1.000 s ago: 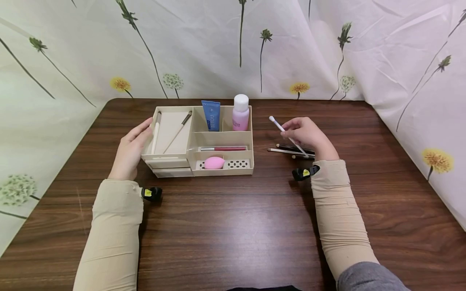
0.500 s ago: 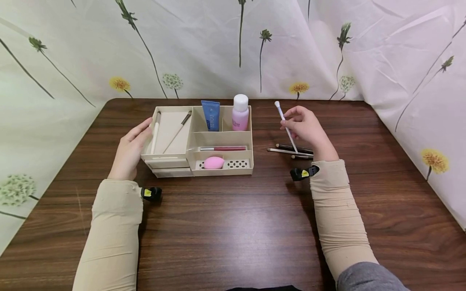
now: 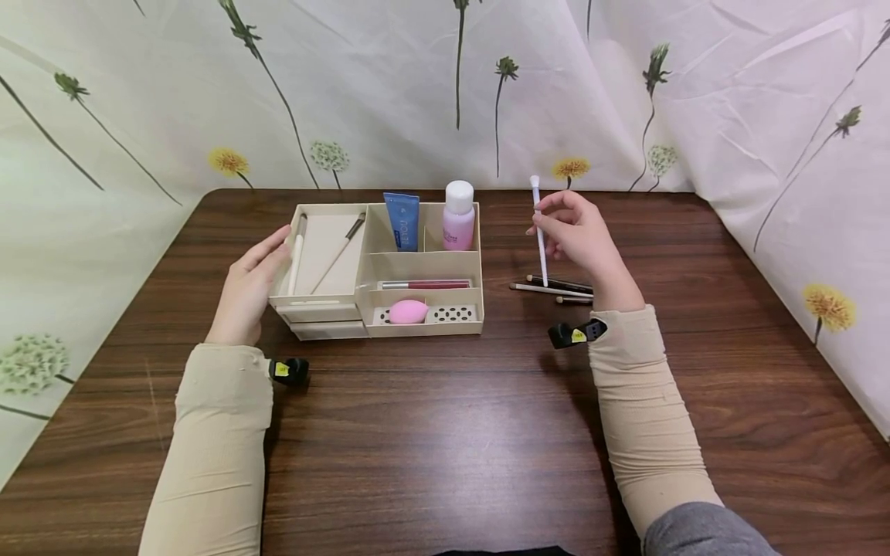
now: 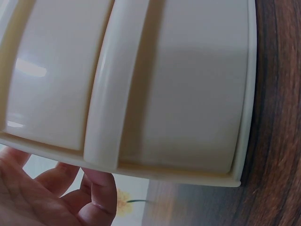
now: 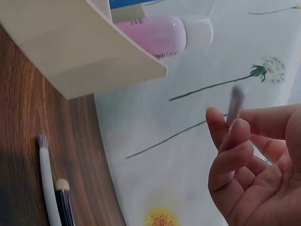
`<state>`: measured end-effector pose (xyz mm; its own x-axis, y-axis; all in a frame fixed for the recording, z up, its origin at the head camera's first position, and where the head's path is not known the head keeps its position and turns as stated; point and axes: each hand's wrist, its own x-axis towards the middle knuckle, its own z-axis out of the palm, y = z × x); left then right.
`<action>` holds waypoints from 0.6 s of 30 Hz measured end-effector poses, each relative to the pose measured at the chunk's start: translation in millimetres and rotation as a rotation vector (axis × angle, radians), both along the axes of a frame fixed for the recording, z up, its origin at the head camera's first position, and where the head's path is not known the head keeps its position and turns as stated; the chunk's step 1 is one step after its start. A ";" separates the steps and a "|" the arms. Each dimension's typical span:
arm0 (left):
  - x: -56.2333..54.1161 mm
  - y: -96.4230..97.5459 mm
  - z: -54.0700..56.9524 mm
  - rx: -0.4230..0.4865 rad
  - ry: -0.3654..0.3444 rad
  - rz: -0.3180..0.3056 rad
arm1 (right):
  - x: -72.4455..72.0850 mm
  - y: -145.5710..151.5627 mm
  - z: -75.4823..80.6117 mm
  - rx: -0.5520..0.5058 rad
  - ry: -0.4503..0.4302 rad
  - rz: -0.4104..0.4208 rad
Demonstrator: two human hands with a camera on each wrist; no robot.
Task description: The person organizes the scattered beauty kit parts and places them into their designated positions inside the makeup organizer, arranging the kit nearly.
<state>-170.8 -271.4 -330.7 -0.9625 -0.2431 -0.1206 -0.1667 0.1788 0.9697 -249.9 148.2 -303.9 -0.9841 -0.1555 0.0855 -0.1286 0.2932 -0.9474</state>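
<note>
My left hand (image 3: pixel 245 292) rests against the left side of a cream desktop organizer (image 3: pixel 424 266), its fingers along the wall. In the left wrist view its fingertips touch the edge beside the drawer fronts (image 4: pixel 197 103). To the right of the organizer, my right hand (image 3: pixel 580 241) pinches a white makeup brush (image 3: pixel 542 259) between thumb and fingers. The brush stands nearly upright, bristles up, above several loose makeup brushes (image 3: pixel 531 289) on the table. Two more brushes lie in the organizer's top left tray, one white (image 3: pixel 297 253) and one dark-tipped (image 3: pixel 341 259).
In the organizer's other compartments are a blue tube (image 3: pixel 403 224), a pink bottle (image 3: pixel 459 220) with a white cap, a lip gloss tube (image 3: pixel 431 284) and a pink makeup sponge (image 3: pixel 409 311). A floral cloth (image 3: pixel 389 93) hangs behind the wooden table (image 3: pixel 431 432).
My right hand has lifted slightly away from the loose brushes, and the white brush in it has swung from slanted to nearly upright. My left hand has stayed on the organizer.
</note>
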 end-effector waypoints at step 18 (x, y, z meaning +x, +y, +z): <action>-1.7 -0.7 -1.4 0.006 0.000 0.007 | 15.4 -23.6 10.7 -0.287 0.071 0.048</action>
<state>-172.5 -272.1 -332.1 -0.9607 -0.2494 -0.1218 -0.1677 0.1719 0.9707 -234.5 124.6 -293.3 -0.9662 -0.1611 0.2015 -0.2052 0.0062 -0.9787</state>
